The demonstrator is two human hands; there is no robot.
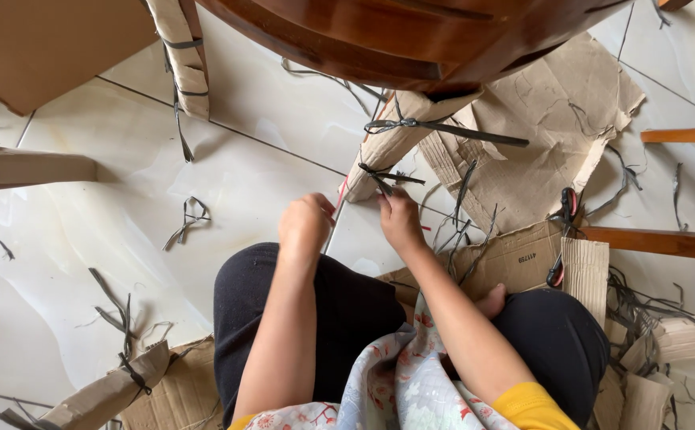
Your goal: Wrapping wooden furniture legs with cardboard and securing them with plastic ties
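A chair leg wrapped in brown cardboard (391, 143) slants down from the dark wooden chair seat (411, 36). Two black plastic straps are tied round it, one high (402, 124) and one near its foot (386, 177). My left hand (306, 227) is closed just left of the foot, with a thin red tool (340, 193) sticking up from it against the cardboard. On the other side, my right hand (401, 220) pinches the lower strap right under its knot. My knees in black trousers are below both hands.
Other cardboard-wrapped legs stand at top left (182, 56), left (29, 167) and bottom left (105, 394). Torn cardboard (554, 135) and red-handled scissors (564, 231) lie to the right. Cut black straps (188, 219) litter the white tile floor. Bare wooden rails (666, 243) run along the right.
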